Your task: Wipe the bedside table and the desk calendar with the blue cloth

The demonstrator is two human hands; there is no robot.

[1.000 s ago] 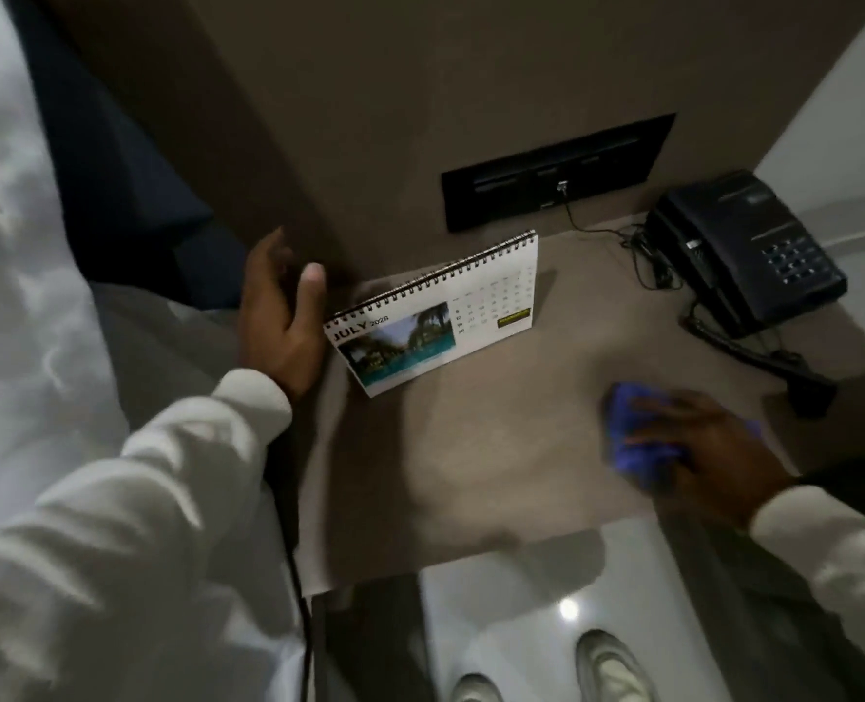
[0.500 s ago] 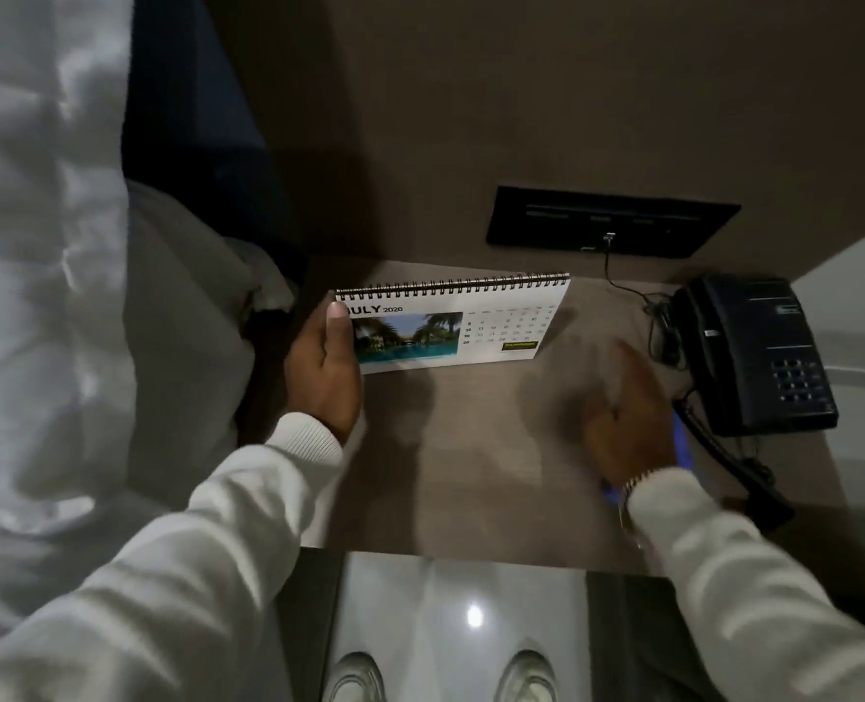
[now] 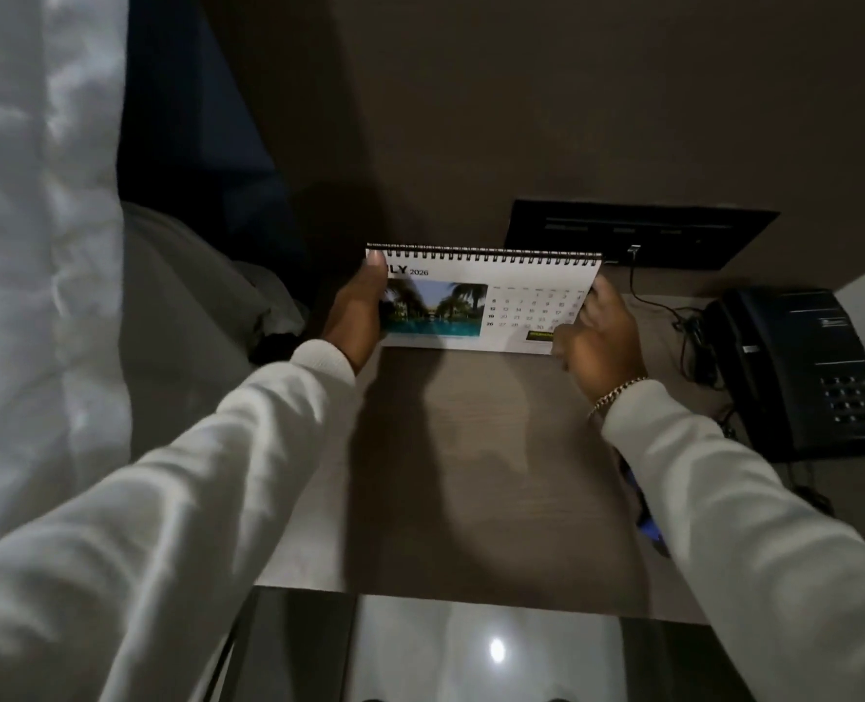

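A white spiral-bound desk calendar (image 3: 491, 296), open at July 2026 with a pool photo, stands at the back of the brown wooden bedside table (image 3: 470, 473). My left hand (image 3: 357, 316) grips its left end, thumb across the front. My right hand (image 3: 597, 347) holds its right end, fingers over the date grid. The blue cloth (image 3: 648, 524) lies on the table's right side, mostly hidden under my right sleeve; only a small blue strip shows.
A black telephone (image 3: 800, 372) sits at the table's right edge, its cord (image 3: 688, 326) trailing to a dark wall socket panel (image 3: 638, 235) behind the calendar. White bedding (image 3: 40, 245) fills the left. A glossy floor (image 3: 470, 651) lies below the table's front edge.
My right hand left the blue cloth lying on the table and moved up to take the calendar's right end. My left hand took hold of the calendar's left end and keeps it.
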